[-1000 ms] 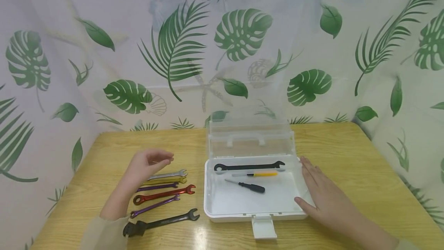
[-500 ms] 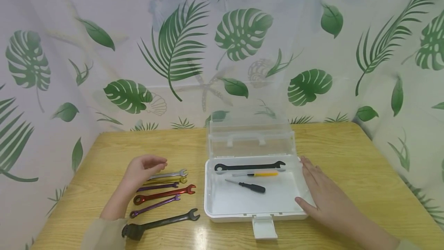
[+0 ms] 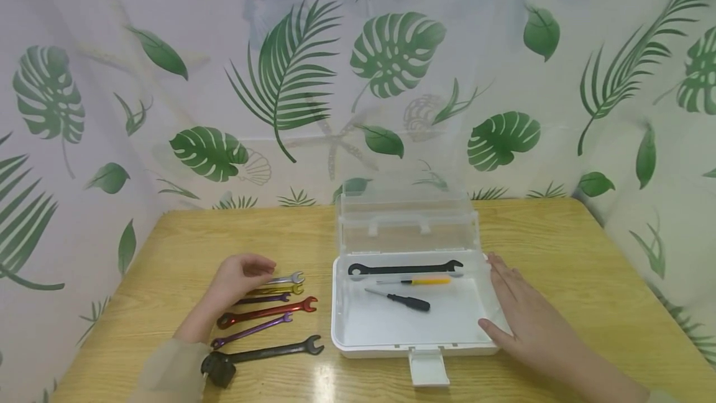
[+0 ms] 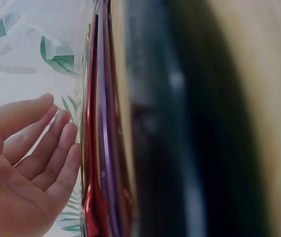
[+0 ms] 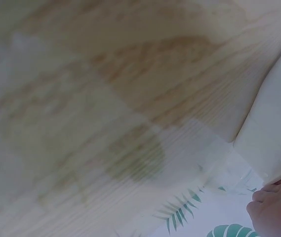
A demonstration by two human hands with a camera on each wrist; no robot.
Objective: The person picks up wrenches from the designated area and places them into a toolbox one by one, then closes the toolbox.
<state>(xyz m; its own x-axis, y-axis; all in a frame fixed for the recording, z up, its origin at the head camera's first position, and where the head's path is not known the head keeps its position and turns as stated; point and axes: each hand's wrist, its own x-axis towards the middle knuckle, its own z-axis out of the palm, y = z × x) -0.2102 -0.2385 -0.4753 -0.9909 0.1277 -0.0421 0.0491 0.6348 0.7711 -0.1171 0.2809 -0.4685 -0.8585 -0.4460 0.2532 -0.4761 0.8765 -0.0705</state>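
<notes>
In the head view my left hand (image 3: pixel 239 278) is low over the left ends of several wrenches, at the silver wrench (image 3: pixel 291 278). Its fingers curve loosely, with a gap to the thumb and nothing between them in the left wrist view. The hand hides the handles of the silver, gold (image 3: pixel 288 290) and dark purple (image 3: pixel 274 298) wrenches. My right hand (image 3: pixel 531 322) rests flat along the right wall of a white toolbox (image 3: pixel 358 331), fingers straight. Inside lie a black wrench (image 3: pixel 403 268), a yellow-handled screwdriver (image 3: pixel 431 280) and a black-handled screwdriver (image 3: pixel 411 302).
Nearer the front edge lie a red wrench (image 3: pixel 268 313), a purple wrench (image 3: pixel 254 331) and a large dark wrench (image 3: pixel 274 352). The toolbox's clear lid (image 3: pixel 408 235) stands raised at the back. Its white latch (image 3: pixel 428 369) hangs down in front. A leaf-patterned cloth backs the wooden table (image 3: pixel 559 229).
My left hand has sunk toward the silver wrench, drifting left first and then slightly right. My right hand stays at the toolbox. The head view has shifted slightly.
</notes>
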